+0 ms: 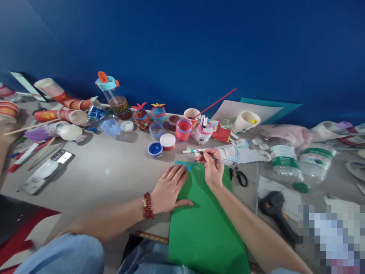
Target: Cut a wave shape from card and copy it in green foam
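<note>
A large green sheet [205,224] lies on the grey table in front of me, with blue marks [182,164] at its top left edge. My left hand [170,188] rests flat on the sheet's left side, fingers spread, fingertips by the blue marks. My right hand [212,167] is over the sheet's top right, its fingers closed round a thin dark brush [202,153] whose tip points left. Just behind it lies a white and blue marker [188,151]. Black-handled scissors [242,178] are right of the sheet.
Open blue paint [155,148], a white lid [167,141] and a red paint jar [184,130] stand behind the sheet. A glue gun [275,209] and clear bottles [285,159] are at right. A phone [47,171], paper cups [76,117] and another person's hand [9,135] are at left.
</note>
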A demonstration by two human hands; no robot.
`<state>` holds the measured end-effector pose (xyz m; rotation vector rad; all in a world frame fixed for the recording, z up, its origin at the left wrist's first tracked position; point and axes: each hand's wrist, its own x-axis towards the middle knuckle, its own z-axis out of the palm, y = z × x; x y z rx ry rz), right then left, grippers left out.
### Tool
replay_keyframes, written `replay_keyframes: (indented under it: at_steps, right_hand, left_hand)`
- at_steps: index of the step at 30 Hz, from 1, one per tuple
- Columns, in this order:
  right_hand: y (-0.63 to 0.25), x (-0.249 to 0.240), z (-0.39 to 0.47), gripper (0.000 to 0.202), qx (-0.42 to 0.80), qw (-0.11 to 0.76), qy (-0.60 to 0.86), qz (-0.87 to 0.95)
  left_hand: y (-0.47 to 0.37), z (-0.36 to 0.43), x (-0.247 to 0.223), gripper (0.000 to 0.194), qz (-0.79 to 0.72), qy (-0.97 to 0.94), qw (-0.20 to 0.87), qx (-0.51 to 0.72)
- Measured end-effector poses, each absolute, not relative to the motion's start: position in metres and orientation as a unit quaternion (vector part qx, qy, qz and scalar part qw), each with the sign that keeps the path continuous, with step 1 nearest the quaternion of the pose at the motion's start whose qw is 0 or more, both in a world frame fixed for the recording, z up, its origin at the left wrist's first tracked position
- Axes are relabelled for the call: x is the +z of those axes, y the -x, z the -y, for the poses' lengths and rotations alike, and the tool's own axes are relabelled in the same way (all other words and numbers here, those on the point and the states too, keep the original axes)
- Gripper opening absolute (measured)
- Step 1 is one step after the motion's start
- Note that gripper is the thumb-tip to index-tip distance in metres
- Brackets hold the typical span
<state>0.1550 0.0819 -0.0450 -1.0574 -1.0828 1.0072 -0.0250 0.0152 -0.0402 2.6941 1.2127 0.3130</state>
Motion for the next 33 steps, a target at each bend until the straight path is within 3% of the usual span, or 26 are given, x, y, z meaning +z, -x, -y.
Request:
replay_keyframes:
  at_steps: [16, 33]
  right_hand:
    - [-0.1579, -0.0507, -0.0895, 0.017, 0.437, 0.532, 0.482, 0.543]
    - [-0.1591, -0.0465, -0.0868, 0.013, 0.451, 0.531, 0.468, 0.544]
  left_hand:
    - [0.0203, -0.0186, -0.0392, 0.094, -0.423, -0.895, 0.095, 0.104]
    - [0.0202, -0.0137, -0.0368, 0.096, -0.418, -0.898, 0.09, 0.1]
